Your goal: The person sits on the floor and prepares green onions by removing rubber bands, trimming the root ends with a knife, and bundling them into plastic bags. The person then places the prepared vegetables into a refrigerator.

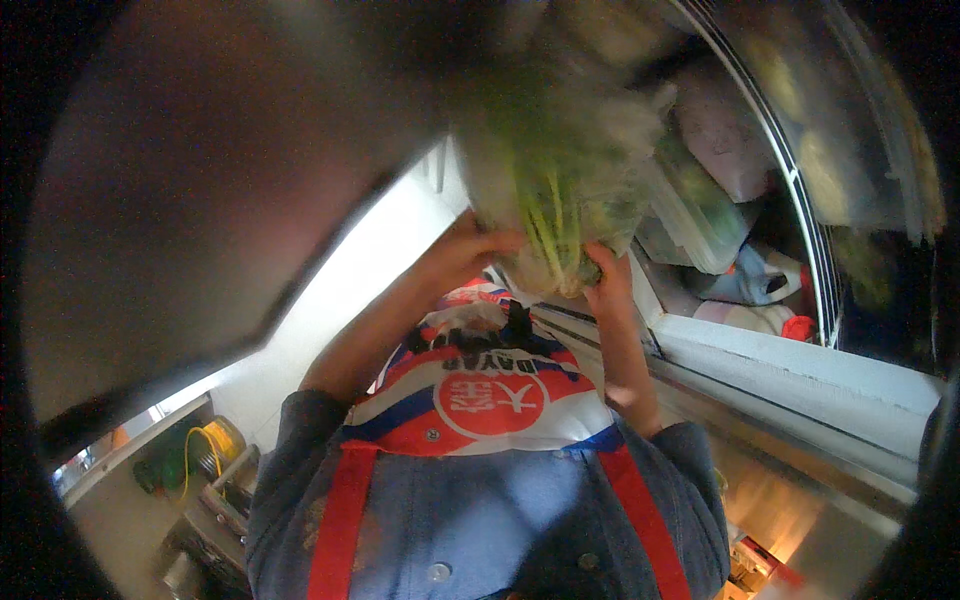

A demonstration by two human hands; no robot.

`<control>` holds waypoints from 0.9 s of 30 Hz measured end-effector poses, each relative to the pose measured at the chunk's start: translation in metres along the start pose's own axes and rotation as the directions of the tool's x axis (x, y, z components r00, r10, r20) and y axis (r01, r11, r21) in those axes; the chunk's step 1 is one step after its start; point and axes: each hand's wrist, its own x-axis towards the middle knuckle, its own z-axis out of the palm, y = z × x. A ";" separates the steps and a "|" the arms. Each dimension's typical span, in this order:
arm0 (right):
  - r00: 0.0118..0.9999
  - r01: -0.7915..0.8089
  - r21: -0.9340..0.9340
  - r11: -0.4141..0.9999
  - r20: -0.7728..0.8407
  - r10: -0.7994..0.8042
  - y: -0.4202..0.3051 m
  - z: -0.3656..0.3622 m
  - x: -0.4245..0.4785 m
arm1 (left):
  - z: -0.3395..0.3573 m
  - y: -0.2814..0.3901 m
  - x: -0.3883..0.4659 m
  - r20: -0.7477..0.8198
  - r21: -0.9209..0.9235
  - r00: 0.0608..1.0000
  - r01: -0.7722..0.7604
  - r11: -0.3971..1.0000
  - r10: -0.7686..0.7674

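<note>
In front of my chest, a clear plastic bag of leafy green vegetables (pixel 551 214) is held between my two hands. Its long green stems run away from me and blur towards the top. My left hand (pixel 487 241) grips the left side of the bag's near end. On the other side, my right hand (pixel 609 274) closes on the same end, with its fingers partly hidden by the bag. Below the hands, a striped apron (pixel 480 382) with red straps covers my front.
To the right, an opened refrigerator-like compartment holds a clear plastic container (pixel 697 217), a pale bag (pixel 724 135) and a bottle with a handle (pixel 761 277). A white wire rack (pixel 787 169) curves above its pale sill (pixel 787 367). A large dark blurred surface (pixel 187 187) fills the upper left.
</note>
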 end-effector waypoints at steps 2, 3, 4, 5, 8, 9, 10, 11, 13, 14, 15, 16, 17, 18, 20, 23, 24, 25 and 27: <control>0.998 -0.017 0.134 0.991 -0.062 0.025 0.012 -0.003 -0.005 | 0.013 0.006 -0.007 -0.031 -0.001 0.998 0.053 0.999 -0.053; 0.984 -0.139 0.440 0.887 -0.040 0.173 -0.010 0.008 -0.005 | 0.012 0.005 -0.010 -0.056 0.016 0.998 0.022 1.000 -0.021; 0.951 -0.231 0.694 0.682 0.011 0.310 -0.025 0.013 -0.006 | 0.015 0.004 -0.011 -0.065 0.034 0.998 -0.001 0.999 0.003; 0.953 -0.261 0.703 0.662 0.080 0.291 -0.016 0.011 -0.006 | 0.017 0.004 -0.013 -0.074 0.051 0.997 -0.024 0.998 0.027; 0.932 -0.357 0.700 0.619 0.218 0.290 0.008 0.005 -0.004 | 0.024 0.007 -0.014 -0.177 0.341 0.975 -0.069 0.938 0.136; 0.913 -0.399 0.685 0.609 0.233 0.335 0.007 0.013 -0.006 | 0.023 0.006 -0.014 -0.168 0.389 0.958 -0.150 0.909 0.231; 0.894 -0.435 0.671 0.600 0.240 0.380 0.005 0.017 -0.009 | 0.024 0.003 -0.015 -0.150 0.435 0.935 -0.229 0.871 0.321; 0.924 -0.369 0.439 0.819 0.264 0.275 0.021 0.015 -0.010 | 0.025 0.001 -0.015 -0.127 0.479 0.904 -0.304 0.824 0.407; 0.929 -0.159 0.070 0.985 0.348 0.125 0.055 0.008 -0.009 | 0.034 0.004 -0.015 -0.097 0.554 0.874 -0.349 0.756 0.475; 0.921 -0.071 -0.031 0.997 0.383 0.077 0.062 0.008 -0.010 | 0.041 0.008 -0.018 -0.101 0.599 0.878 -0.323 0.733 0.469; 0.918 -0.086 0.031 0.996 0.391 0.067 0.063 0.016 -0.013 | 0.048 0.013 -0.022 -0.109 0.643 0.879 -0.294 0.708 0.464; 0.915 -0.153 0.153 0.976 0.396 0.082 0.056 0.024 -0.014 | 0.057 0.019 -0.026 -0.143 0.752 0.870 -0.215 0.623 0.472; 0.911 -0.219 0.272 0.937 0.402 0.097 0.050 0.032 -0.014 | 0.058 0.019 -0.028 -0.143 0.761 0.868 -0.211 0.614 0.476; 0.898 -0.329 0.439 0.836 0.419 0.133 0.034 0.040 -0.013 | 0.058 0.019 -0.029 -0.146 0.769 0.863 -0.208 0.604 0.483; 0.886 -0.436 0.610 0.661 0.418 0.199 -0.003 0.054 -0.014 | 0.062 0.020 -0.030 -0.170 0.804 0.864 -0.157 0.574 0.474; 0.914 -0.342 0.452 0.824 0.365 0.179 -0.014 0.063 -0.012 | 0.070 0.021 -0.040 -0.188 0.872 0.854 -0.081 0.482 0.485; 0.935 -0.172 0.194 0.966 0.341 0.098 0.027 0.050 -0.007 | 0.076 0.017 -0.040 -0.135 0.888 0.857 -0.118 0.444 0.498; 0.936 -0.099 0.071 0.993 0.346 0.068 0.045 0.045 -0.002 | 0.078 0.014 -0.039 -0.093 0.903 0.848 -0.149 0.404 0.521; 0.939 -0.062 -0.017 0.998 0.338 0.064 0.070 0.038 0.001 | 0.074 0.009 -0.034 -0.077 0.855 0.854 -0.209 0.474 0.515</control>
